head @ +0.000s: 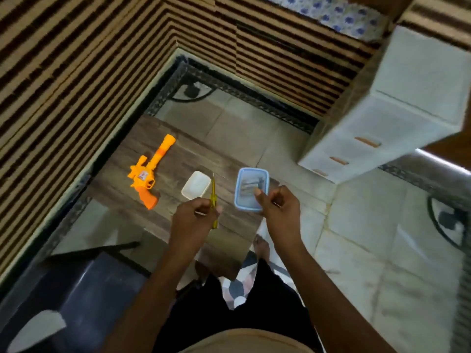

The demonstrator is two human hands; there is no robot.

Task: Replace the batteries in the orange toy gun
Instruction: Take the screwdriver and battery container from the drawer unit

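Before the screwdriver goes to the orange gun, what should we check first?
1. Screwdriver gripped firmly in the left hand: ok.
2. Orange toy gun lying flat with nothing on it: ok.
3. Battery cover facing up: cannot tell.
4. Right hand free to steady the gun: cannot tell; its fingers are curled and blurry.
5. New batteries ready in the blue-rimmed box: cannot tell; the contents are blurred.
6. White tub close by for loose screws: ok.
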